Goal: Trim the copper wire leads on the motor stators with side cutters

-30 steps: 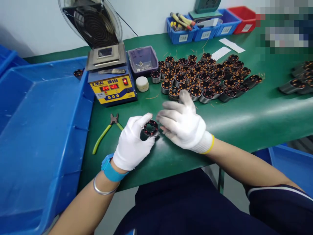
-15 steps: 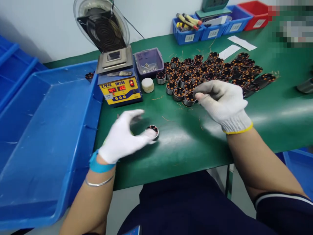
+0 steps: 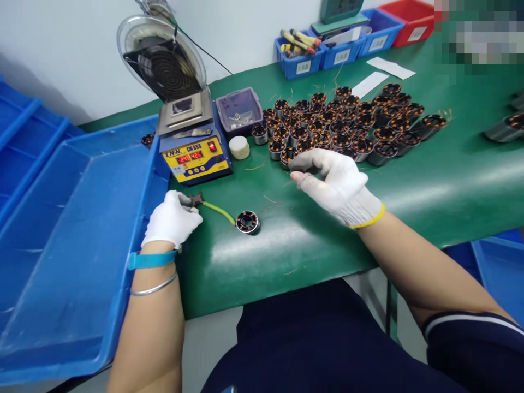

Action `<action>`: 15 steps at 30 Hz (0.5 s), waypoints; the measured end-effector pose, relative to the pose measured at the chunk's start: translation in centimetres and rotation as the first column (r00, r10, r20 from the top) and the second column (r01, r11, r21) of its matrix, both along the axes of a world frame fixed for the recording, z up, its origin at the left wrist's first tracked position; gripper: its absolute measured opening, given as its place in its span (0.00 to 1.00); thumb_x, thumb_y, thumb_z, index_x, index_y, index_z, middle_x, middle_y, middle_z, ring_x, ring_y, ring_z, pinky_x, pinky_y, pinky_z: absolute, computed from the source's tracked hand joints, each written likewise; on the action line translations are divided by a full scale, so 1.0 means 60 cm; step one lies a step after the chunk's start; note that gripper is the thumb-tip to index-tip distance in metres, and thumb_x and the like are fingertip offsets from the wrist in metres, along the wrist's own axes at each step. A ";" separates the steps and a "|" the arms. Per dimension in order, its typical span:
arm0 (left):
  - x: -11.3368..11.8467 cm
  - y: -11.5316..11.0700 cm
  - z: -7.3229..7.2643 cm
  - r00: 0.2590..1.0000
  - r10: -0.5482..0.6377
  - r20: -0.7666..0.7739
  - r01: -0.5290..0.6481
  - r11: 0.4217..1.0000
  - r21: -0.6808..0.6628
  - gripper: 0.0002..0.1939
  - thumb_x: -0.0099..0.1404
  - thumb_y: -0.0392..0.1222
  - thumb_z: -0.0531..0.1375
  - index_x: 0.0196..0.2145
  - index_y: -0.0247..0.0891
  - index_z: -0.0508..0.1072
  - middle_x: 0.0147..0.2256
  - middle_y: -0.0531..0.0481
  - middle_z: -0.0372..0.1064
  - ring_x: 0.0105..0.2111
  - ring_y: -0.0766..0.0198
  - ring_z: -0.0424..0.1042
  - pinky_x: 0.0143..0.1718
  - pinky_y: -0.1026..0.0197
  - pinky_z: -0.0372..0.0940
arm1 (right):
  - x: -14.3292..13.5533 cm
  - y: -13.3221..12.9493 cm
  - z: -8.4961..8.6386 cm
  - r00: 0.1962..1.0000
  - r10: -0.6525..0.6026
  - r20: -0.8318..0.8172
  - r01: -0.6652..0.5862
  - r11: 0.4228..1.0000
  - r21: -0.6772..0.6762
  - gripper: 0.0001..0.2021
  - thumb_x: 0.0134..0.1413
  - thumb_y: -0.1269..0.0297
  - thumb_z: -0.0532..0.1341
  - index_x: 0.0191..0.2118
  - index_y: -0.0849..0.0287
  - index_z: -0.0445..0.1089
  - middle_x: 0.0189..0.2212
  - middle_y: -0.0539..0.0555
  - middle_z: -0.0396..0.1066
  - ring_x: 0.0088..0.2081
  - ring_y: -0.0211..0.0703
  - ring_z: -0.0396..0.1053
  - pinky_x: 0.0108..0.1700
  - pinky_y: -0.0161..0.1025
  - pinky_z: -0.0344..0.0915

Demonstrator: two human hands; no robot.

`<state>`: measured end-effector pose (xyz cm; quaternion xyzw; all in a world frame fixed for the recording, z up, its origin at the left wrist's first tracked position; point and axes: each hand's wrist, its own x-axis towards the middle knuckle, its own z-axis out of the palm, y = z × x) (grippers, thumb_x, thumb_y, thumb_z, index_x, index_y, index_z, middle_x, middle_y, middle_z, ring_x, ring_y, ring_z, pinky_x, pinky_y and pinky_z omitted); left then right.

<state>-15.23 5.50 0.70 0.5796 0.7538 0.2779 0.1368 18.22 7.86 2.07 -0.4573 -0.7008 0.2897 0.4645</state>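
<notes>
My left hand (image 3: 174, 218), in a white glove, is closed at the jaw end of a pair of wire cutters (image 3: 219, 210) with green handles; part of the tool is hidden by the hand. A single motor stator (image 3: 248, 222), a metal ring with copper windings inside, stands on the table at the handle's end. My right hand (image 3: 327, 180), also gloved, hovers by the front edge of a group of stators (image 3: 317, 128). Its fingers are curved, thumb and forefinger slightly apart, and I see nothing between them. The nearest stator (image 3: 289, 156) is just beyond its fingertips.
A yellow-and-blue solder pot (image 3: 198, 161) stands behind my left hand, beside a purple bin (image 3: 241, 128) and a round white block (image 3: 239, 148). A large blue tray (image 3: 77, 245) lies left. Blue tool bins (image 3: 303, 66) line the back; wire scraps (image 3: 272, 200) dot the green table.
My left hand has let go of the single stator and moved left to the wire cutters, closing there. My right hand has moved left along the front of the stator group.
</notes>
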 end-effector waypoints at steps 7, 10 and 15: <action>0.050 -0.048 0.090 0.896 -0.090 0.434 0.018 0.986 0.167 0.16 0.52 0.41 0.67 0.27 0.42 0.60 0.23 0.59 0.73 0.12 0.73 0.57 0.10 0.67 0.50 | 0.003 -0.012 0.016 0.996 0.071 -0.053 -0.064 0.991 0.114 0.17 0.54 0.59 0.66 0.48 0.60 0.73 0.46 0.60 0.77 0.46 0.52 0.75 0.52 0.50 0.74; 0.105 -0.072 0.130 0.700 -0.205 0.685 0.068 0.973 0.221 0.18 0.49 0.36 0.70 0.28 0.41 0.62 0.24 0.57 0.75 0.10 0.74 0.58 0.09 0.68 0.51 | -0.004 -0.018 0.014 0.970 0.219 -0.103 -0.203 0.968 0.145 0.30 0.51 0.55 0.67 0.60 0.56 0.65 0.59 0.61 0.68 0.59 0.54 0.67 0.62 0.48 0.67; 0.241 -0.064 0.156 0.618 -0.361 0.699 0.279 0.931 0.235 0.13 0.54 0.35 0.67 0.28 0.41 0.64 0.25 0.56 0.75 0.10 0.75 0.58 0.09 0.69 0.51 | -0.022 -0.023 0.007 0.885 0.443 -0.144 -0.429 0.895 0.118 0.54 0.40 0.46 0.72 0.69 0.62 0.51 0.69 0.65 0.53 0.69 0.59 0.52 0.68 0.49 0.57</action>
